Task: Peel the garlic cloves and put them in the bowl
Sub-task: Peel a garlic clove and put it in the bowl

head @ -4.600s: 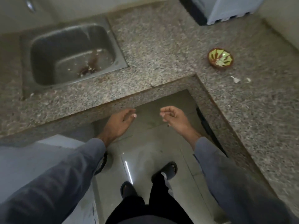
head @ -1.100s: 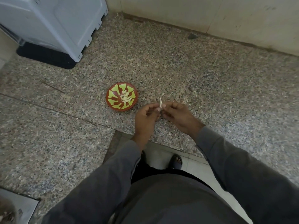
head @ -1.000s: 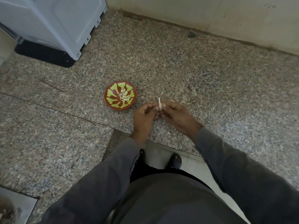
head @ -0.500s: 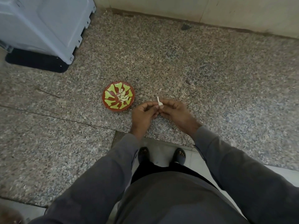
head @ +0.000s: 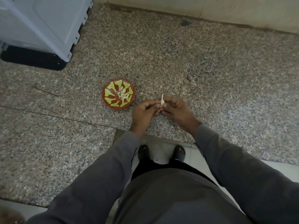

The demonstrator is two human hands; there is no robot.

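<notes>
A small red bowl (head: 111,103) with a green pattern stands on the granite counter (head: 178,59), holding several peeled pale garlic cloves (head: 123,95). Just right of the bowl, both my hands meet over the counter's front edge. My left hand (head: 144,110) and my right hand (head: 177,110) pinch one white garlic clove (head: 162,102) between their fingertips. Its thin pointed tip sticks up above the fingers. Most of the clove is hidden by my fingers.
A light grey appliance (head: 40,21) on a black base (head: 32,59) stands at the back left. A tiled wall (head: 210,10) runs along the counter's back. My feet (head: 161,152) stand on the floor in the counter's corner.
Since 4.6 s ago I turned from the sink to the bowl and picked up a clove. In the last second both hands stay on the clove; the view shifted slightly.
</notes>
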